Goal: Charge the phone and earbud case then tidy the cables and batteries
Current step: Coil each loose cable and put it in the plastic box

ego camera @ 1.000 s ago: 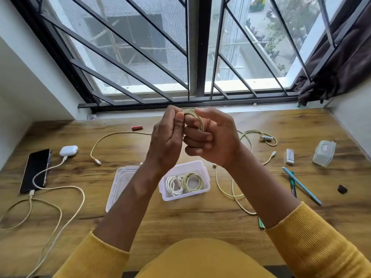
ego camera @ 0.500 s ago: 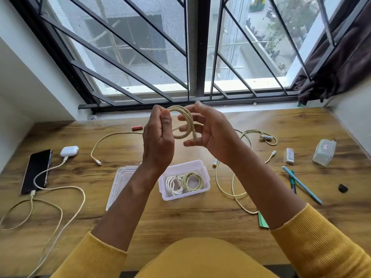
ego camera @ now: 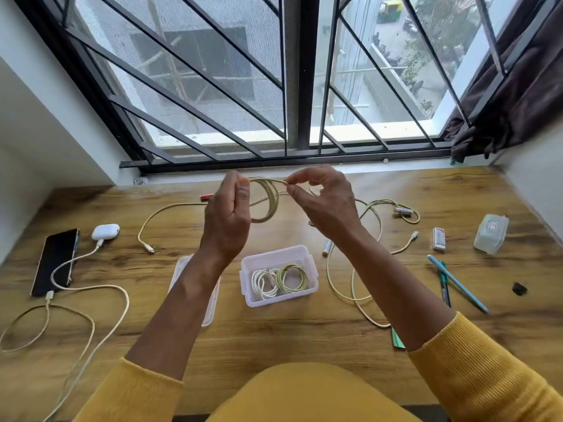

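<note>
Above the desk (ego camera: 274,339) and box (ego camera: 310,263), both hands pinch a coiled cable (ego camera: 269,202): left hand (ego camera: 227,213) on its left side, right hand (ego camera: 323,202) at the top.

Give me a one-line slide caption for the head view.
Both hands, left and right, coil a cable above a box holding two coiled cables.

Phone (ego camera: 56,261) far left; earbud case (ego camera: 105,231) behind it; box (ego camera: 278,275) centre, lid (ego camera: 210,303) left.
</note>
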Tool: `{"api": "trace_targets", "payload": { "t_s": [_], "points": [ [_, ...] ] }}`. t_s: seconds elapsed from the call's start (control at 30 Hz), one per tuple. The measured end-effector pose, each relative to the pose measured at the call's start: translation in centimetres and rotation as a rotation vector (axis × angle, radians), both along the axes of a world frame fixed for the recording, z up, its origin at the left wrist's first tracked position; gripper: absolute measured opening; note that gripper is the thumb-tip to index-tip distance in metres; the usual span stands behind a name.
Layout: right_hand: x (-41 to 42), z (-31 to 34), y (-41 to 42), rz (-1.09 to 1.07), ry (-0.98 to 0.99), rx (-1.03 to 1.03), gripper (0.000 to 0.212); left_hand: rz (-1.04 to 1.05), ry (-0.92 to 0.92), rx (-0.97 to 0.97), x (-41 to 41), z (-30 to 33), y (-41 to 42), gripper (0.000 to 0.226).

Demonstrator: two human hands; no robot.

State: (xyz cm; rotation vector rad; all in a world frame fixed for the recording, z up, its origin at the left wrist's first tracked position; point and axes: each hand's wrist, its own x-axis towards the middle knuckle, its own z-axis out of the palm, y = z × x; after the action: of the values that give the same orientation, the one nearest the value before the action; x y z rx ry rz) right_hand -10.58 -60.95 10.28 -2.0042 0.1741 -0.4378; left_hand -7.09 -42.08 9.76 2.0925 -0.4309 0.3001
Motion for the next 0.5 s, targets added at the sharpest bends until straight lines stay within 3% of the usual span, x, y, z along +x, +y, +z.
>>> {"api": "trace_targets", "payload": {
  "t_s": [0.07, 0.2, 0.5],
  "points": [
    [0.1, -0.2, -0.1, -0.019, -0.012, -0.042, 0.007, -0.109, 0.081, -0.067, -0.4, 0.2, -0.2, 0.030],
    [0.2, -0.3, 0.3, 0.139, -0.032, 0.106, 0.008, -0.173, 0.159, -0.136, -1.2, 0.1, -1.1, 0.024],
    [-0.6, 0.8, 0.5, 0.373, 0.057, 0.550, 0.033, -0.005, -0.061, 0.043, -0.7, -0.5, -1.6, 0.029]
  ]
}}
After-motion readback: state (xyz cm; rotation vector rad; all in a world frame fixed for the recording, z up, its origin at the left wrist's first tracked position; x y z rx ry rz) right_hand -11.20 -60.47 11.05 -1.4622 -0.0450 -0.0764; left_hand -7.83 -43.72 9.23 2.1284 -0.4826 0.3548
